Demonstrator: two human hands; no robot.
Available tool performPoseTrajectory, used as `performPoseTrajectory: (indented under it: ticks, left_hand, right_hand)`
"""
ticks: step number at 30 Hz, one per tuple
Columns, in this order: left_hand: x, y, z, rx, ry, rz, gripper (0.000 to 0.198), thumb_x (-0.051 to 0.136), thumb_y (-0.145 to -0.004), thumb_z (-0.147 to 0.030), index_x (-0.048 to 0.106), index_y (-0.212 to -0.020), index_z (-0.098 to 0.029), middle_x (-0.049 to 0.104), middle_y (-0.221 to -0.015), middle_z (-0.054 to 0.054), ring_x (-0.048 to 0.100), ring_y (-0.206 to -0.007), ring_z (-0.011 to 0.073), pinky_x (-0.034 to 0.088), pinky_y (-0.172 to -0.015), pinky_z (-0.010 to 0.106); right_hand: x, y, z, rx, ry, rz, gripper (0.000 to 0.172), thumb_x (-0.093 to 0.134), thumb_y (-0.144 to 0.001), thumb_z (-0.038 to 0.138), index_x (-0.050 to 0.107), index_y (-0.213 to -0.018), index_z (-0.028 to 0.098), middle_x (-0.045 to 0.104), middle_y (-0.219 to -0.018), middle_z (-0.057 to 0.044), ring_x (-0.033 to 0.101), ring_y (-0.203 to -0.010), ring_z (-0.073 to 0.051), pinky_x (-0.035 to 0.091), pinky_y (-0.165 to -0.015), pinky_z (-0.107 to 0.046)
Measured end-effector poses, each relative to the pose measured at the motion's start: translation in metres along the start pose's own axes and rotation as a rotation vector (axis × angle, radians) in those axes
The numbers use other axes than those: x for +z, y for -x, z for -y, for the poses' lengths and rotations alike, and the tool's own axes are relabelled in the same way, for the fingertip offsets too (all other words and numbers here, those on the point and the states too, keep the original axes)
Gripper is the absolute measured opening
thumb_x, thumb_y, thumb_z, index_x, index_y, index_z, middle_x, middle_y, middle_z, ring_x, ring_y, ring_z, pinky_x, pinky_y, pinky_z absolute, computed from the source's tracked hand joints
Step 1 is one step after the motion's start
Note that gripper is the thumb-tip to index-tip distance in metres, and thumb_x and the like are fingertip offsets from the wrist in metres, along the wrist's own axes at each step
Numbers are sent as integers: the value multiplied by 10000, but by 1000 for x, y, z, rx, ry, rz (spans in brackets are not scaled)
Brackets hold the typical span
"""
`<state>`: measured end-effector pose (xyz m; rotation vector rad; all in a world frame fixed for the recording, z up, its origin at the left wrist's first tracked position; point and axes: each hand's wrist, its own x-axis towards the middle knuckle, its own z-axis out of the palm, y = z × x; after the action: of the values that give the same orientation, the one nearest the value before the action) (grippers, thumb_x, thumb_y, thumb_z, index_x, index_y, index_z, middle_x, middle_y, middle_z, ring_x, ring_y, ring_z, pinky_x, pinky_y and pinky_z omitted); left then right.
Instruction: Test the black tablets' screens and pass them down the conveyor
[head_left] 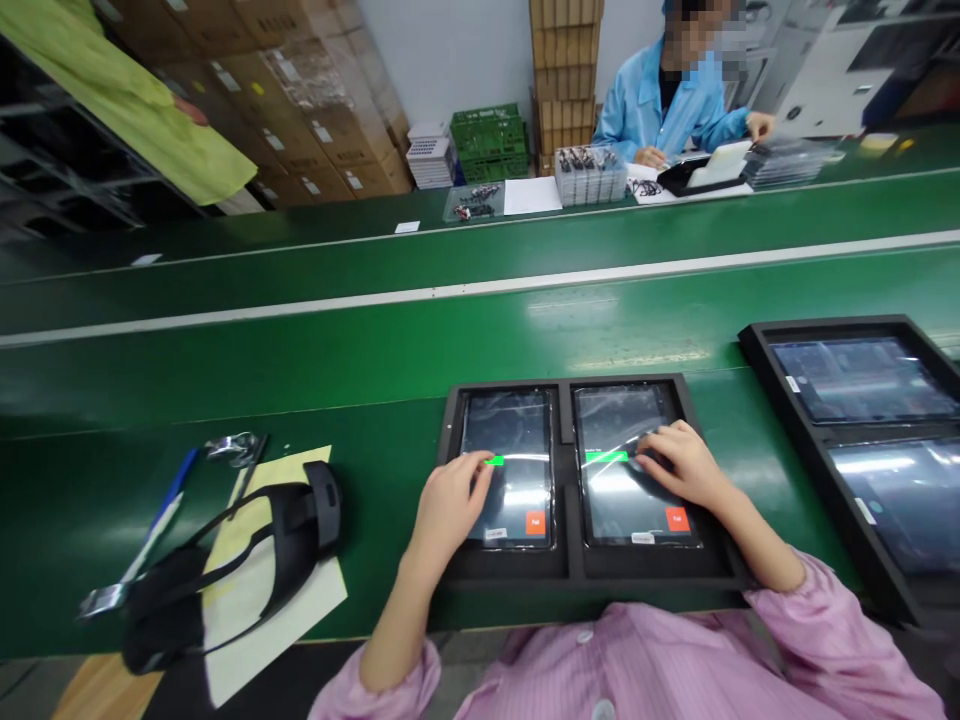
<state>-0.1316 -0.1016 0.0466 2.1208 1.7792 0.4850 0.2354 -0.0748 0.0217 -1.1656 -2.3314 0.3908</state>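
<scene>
Two tablets lie side by side in a black foam tray [501,568], each screen lit with a green bar and an orange "Fail" box. My left hand [448,505] is over the left edge of the left tablet [517,425], its fingertips at the green bar. Over the right side of the right tablet [615,500], my right hand [686,465] has its thumb and index finger apart, near the end of that bar. Both hands are empty, fingers partly bent; whether the fingertips touch the glass I cannot tell.
Another black tray [795,440] with two dark tablets lies at the right. On the left are a black strapped headset-like object [292,520], yellow paper [322,590] and a blue pen [174,490]. Across the bench a person in blue [630,95] works beside a green crate [489,140].
</scene>
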Motion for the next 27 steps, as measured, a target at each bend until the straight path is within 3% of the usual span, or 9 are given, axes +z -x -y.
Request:
performPoseTrajectory:
  ticks: [2, 4, 8, 10, 13, 18, 21, 24, 27]
  left_hand:
    - [-13, -32, -6, 67, 4, 179, 306, 393, -975, -364, 668, -1030, -241, 739, -919, 37, 686, -833, 217, 487, -742, 325]
    - [-13, -66, -15, 196, -66, 263, 275, 417, -964, -339, 671, -945, -237, 725, -898, 41, 675, -842, 222, 491, -755, 330]
    - [15, -111, -32, 360, -214, 98, 227, 489, -942, -315, 638, -820, -195, 702, -1042, 108, 637, -995, 255, 479, -931, 417]
    - [28, -114, -34, 373, -220, 4, 222, 513, -938, -320, 622, -793, -191, 704, -1101, 127, 617, -1084, 274, 416, -1047, 484]
    - [33, -108, -30, 421, -183, -9, 270, 501, -946, -340, 597, -735, -202, 731, -1037, 110, 611, -1117, 276, 332, -1128, 528]
    - [18, -103, -25, 440, -164, 56, 367, 451, -947, -371, 539, -621, -229, 628, -623, 26, 621, -730, 208, 469, -958, 446]
    - [19, -106, -22, 406, -130, 4, 310, 465, -932, -367, 574, -681, -221, 703, -790, 68, 648, -931, 247, 448, -1004, 477]
    - [25, -108, -19, 392, -94, -1, 250, 488, -918, -366, 618, -768, -213, 735, -948, 91, 588, -1176, 290, 297, -1148, 580]
    - [23, -109, -16, 412, -90, 24, 275, 469, -925, -363, 621, -746, -220, 731, -879, 58, 636, -1061, 261, 155, -1194, 636]
  right_hand:
    - [-1, -14, -13, 43, 8, 76, 291, 438, -1013, 369, 593, -820, 215, 598, -632, -8, 549, -596, -183, 362, -682, -349]
    - [-1, -28, -26, 86, 21, 80, 282, 451, -1000, 368, 588, -805, 218, 574, -607, -7, 541, -603, -198, 375, -672, -348]
    - [-3, -44, -41, 104, 41, -89, 190, 479, -972, 349, 602, -921, 213, 671, -859, -83, 574, -824, -261, 439, -749, -378]
    - [-3, -44, -41, 103, 60, -106, 171, 491, -967, 341, 597, -1013, 214, 696, -1042, -100, 573, -925, -280, 441, -802, -408]
    - [-2, -39, -37, 119, 125, -67, 171, 505, -966, 347, 590, -1043, 220, 692, -1171, -104, 562, -991, -303, 417, -805, -438]
    - [-2, -34, -35, 66, 48, -55, 188, 506, -966, 354, 573, -847, 225, 700, -830, -63, 562, -809, -251, 405, -743, -397]
    - [-2, -34, -36, 94, 13, -108, 173, 501, -958, 360, 585, -890, 224, 714, -935, -82, 564, -859, -265, 416, -759, -408]
    - [-1, -35, -36, 164, 18, -116, 173, 520, -947, 381, 593, -959, 225, 691, -1170, -108, 557, -975, -301, 416, -811, -450]
    - [-2, -34, -36, 170, 10, -89, 191, 529, -950, 395, 592, -894, 224, 714, -1041, -92, 572, -927, -289, 398, -832, -460]
